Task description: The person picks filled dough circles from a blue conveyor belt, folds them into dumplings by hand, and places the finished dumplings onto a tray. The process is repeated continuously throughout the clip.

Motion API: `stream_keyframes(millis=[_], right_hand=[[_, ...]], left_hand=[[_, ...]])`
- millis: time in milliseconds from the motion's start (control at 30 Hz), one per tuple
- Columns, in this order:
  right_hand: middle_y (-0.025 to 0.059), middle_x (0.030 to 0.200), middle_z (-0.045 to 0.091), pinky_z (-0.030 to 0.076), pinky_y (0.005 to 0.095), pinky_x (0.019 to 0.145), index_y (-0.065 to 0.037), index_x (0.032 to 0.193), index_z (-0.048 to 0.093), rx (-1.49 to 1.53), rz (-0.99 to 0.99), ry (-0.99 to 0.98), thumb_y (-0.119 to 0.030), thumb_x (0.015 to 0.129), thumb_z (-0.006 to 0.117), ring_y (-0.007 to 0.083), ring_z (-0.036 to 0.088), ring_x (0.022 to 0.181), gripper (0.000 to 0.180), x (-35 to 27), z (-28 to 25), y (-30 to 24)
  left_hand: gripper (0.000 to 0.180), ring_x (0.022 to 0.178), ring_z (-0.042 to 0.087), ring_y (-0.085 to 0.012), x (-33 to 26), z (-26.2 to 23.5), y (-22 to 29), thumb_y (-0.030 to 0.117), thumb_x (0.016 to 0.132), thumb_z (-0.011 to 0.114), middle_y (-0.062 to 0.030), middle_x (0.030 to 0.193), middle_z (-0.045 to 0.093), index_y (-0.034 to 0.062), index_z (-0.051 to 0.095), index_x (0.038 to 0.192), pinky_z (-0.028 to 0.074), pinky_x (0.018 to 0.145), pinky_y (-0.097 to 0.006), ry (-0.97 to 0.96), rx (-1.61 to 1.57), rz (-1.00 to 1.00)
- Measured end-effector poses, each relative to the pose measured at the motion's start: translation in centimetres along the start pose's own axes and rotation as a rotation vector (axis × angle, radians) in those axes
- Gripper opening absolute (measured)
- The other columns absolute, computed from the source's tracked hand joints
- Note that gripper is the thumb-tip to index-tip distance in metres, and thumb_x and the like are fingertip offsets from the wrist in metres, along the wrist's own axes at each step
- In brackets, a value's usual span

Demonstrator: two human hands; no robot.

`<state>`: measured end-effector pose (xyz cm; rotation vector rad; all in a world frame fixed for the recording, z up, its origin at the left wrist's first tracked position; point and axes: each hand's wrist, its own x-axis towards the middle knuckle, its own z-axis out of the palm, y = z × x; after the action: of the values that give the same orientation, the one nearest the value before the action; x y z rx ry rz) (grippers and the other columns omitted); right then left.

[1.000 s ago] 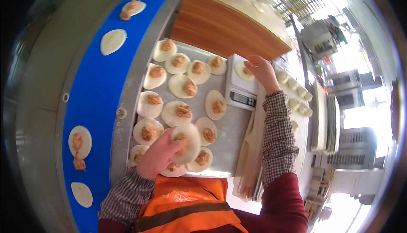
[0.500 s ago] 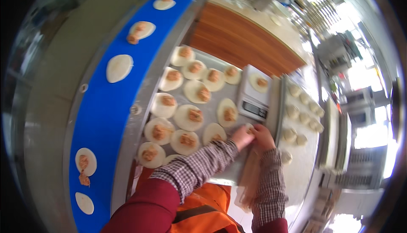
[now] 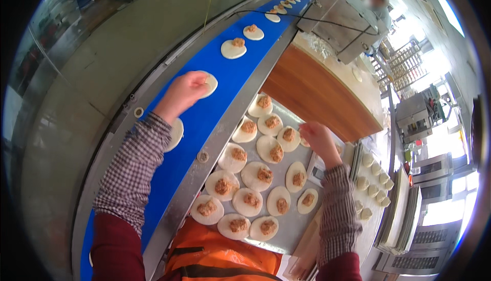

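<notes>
- Left hand [image 3: 185,90] far out over the blue belt [image 3: 204,122], fingers curled onto the edge of a round dough wrapper [image 3: 208,83] lying flat on the belt; grasping it at its near-left rim.
- A second bare wrapper [image 3: 175,133] sits on the belt nearer in, partly hidden under the left sleeve.
- Further along the belt, two wrappers with a dab of meat filling [image 3: 233,48], then a line of more running off into the far distance.
- Right hand [image 3: 318,138] over the far right edge of the metal tray [image 3: 296,222], fingers bent downward; whether it holds anything cannot be told.
- The tray lies right of the belt and carries rows of open wrappers, each topped with filling [image 3: 255,175].
- Wooden board [image 3: 312,94] beyond the tray, its far edge dusted with flour.
- Finished folded dumplings [image 3: 372,178] lined up on a rack at the right, well apart from the left hand.
- Orange vest [image 3: 220,255] at the near edge.
</notes>
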<state>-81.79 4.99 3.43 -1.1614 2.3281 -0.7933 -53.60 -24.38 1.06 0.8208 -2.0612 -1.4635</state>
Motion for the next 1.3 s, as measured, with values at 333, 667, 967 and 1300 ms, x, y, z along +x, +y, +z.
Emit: stream_keyframes(millis=[333, 667, 967, 1300], right_hand=[[0.0121, 0.097, 0.066, 0.052, 0.0356, 0.073, 0.003, 0.112, 0.062, 0.259, 0.077, -0.045, -0.029, 0.088, 0.059, 0.0238, 0.063, 0.084, 0.04, 27.1, 10.3, -9.7], [0.0211, 0.12, 0.058, 0.044, 0.0405, 0.093, 0.002, 0.117, 0.058, -0.211, -0.047, 0.053, -0.048, 0.091, 0.047, 0.0349, 0.055, 0.11, 0.057, 35.2, 12.9, -9.8], [0.0206, 0.117, 0.061, 0.047, 0.0381, 0.089, 0.002, 0.113, 0.063, -0.352, -0.16, -0.312, -0.063, 0.068, 0.066, 0.0326, 0.057, 0.11, 0.079, 31.7, 13.0, -14.2], [0.0182, 0.101, 0.066, 0.049, 0.0452, 0.083, -0.006, 0.111, 0.064, -0.385, -0.508, -0.246, -0.043, 0.061, 0.075, 0.0353, 0.061, 0.1, 0.063, 24.0, 16.9, -15.3]], left_hand=[[0.058, 0.114, 0.054, -0.0227, 7.4, -3.7, -2.6, 0.036, 0.088, 0.062, -0.0177, 0.122, 0.057, -0.0038, 0.049, 0.128, 0.044, 0.096, -0.032, -0.083, 0.28, -0.29], [0.066, 0.097, 0.061, -0.0341, 15.4, 0.5, -4.5, 0.058, 0.086, 0.049, -0.0237, 0.106, 0.063, -0.0043, 0.064, 0.103, 0.047, 0.085, -0.041, -0.116, 0.446, -0.289], [0.056, 0.082, 0.063, -0.0278, 12.3, -0.7, -4.1, 0.052, 0.07, 0.069, -0.0178, 0.089, 0.065, -0.0006, 0.062, 0.088, 0.049, 0.07, -0.037, -0.307, 0.815, -0.233], [0.052, 0.076, 0.06, -0.0247, 6.0, -4.0, -2.7, 0.04, 0.059, 0.076, -0.0143, 0.087, 0.064, 0.0021, 0.06, 0.09, 0.048, 0.066, -0.034, -0.637, 0.828, -0.144]])
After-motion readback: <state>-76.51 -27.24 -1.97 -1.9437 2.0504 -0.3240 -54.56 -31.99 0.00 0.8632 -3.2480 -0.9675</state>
